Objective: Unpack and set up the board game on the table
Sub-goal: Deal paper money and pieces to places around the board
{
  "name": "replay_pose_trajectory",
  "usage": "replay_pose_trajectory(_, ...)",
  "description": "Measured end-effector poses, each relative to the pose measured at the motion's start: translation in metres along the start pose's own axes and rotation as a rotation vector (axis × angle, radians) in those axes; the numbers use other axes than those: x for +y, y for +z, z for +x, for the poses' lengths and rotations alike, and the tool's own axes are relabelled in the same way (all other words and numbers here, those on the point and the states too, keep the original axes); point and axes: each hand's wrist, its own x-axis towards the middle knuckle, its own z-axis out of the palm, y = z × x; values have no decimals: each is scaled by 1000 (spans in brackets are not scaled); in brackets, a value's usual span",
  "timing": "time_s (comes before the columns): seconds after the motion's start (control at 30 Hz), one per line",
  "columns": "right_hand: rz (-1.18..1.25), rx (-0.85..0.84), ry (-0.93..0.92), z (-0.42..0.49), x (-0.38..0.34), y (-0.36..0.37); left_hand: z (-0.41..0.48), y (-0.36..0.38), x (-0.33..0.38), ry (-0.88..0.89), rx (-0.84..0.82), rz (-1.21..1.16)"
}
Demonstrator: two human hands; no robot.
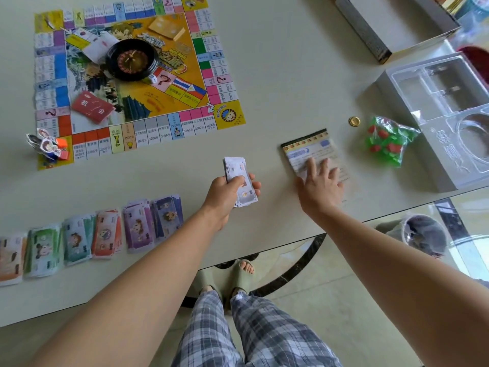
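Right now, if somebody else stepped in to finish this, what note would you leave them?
Left hand grips a stack of grey notes. Right hand lies flat, fingers straight, on the card pack.
Done: board unfolded, with the roulette wheel and red deck on it, pawns at its near-left corner, and note piles in a row along the near edge.
Left, probably: lay down the held notes, open the card pack and the bag of houses, place the gold coin.
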Motion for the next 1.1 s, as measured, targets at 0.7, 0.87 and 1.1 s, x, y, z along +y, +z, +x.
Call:
replay_pose_trajectory(0.7,1111,-397,-295,-4,-116,-37,2,-29,24,0,293,-63)
replay_pose_trajectory(0.87,1142,-485,-278,-17,-164,-37,-10,-69,33,-17,316,-126)
replay_pose_trajectory(1.1,1162,-515,-151,-20,-245,-33,-20,-157,48,17,538,-151)
